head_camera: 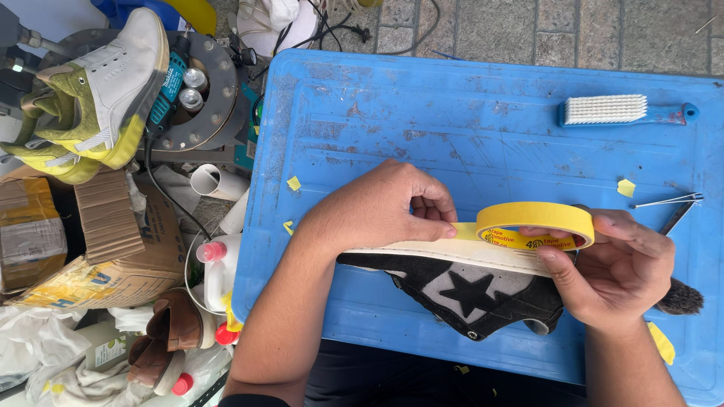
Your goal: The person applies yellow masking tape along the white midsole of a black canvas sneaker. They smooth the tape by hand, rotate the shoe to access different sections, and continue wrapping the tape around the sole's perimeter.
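Observation:
A black sneaker (464, 290) with a grey panel and a black star lies on its side on the blue plastic lid (422, 120). Its cream sole edge (452, 252) faces up. My left hand (377, 211) presses yellow masking tape onto that sole edge with the thumb. My right hand (615, 267) holds the yellow tape roll (535, 224) over the toe end, fingers through its core, and steadies the shoe.
A blue brush with white bristles (622, 111) lies at the lid's far right. Metal tweezers (667, 201) and a dark brush tip (681, 298) sit near the right edge. Small yellow tape scraps (293, 183) dot the lid. Left: white-and-yellow sneakers (98, 90), cardboard, bottles, brown shoes (170, 335).

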A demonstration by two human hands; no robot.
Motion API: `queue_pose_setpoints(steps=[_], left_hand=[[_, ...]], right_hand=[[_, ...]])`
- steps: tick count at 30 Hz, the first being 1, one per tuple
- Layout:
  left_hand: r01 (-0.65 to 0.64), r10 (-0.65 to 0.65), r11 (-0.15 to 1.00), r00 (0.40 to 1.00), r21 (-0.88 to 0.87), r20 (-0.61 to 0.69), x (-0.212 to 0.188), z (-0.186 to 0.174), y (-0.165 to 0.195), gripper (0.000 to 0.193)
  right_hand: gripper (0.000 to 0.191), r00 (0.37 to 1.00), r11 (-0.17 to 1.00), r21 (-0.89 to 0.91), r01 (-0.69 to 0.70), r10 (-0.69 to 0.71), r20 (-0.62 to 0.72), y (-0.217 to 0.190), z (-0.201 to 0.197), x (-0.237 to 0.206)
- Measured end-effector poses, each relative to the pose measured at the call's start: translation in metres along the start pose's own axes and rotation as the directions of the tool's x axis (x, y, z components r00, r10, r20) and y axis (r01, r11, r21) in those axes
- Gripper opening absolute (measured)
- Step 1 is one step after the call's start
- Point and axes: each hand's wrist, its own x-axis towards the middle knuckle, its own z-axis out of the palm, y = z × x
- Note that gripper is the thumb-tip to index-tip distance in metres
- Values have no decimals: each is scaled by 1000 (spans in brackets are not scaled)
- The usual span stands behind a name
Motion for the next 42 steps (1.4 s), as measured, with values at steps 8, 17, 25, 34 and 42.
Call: queue_pose_setpoints(steps=[8, 17, 25, 34, 42], left_hand=[[23, -23, 1000, 1000, -9, 4, 0, 2, -2, 21], [-48, 47, 998, 999, 37, 17, -2, 5, -3, 22], [6, -6, 999, 1000, -42, -6, 2, 5, -8, 26], [43, -44, 999, 997, -20, -56, -1, 7, 0, 25], [58, -50, 996, 993, 67, -107, -2, 9, 6, 22]], right_hand=[[57, 998, 994, -111, 2, -9, -60, 8, -3, -9], [57, 994, 987, -146, 60, -72, -80, 20, -6, -17], [53, 992, 985, -145, 93, -105, -75, 21, -6, -13], [54, 989, 984, -134, 118, -129, -73, 21, -7, -12], [55, 982, 972, -174, 155, -171, -77, 22, -7, -12]])
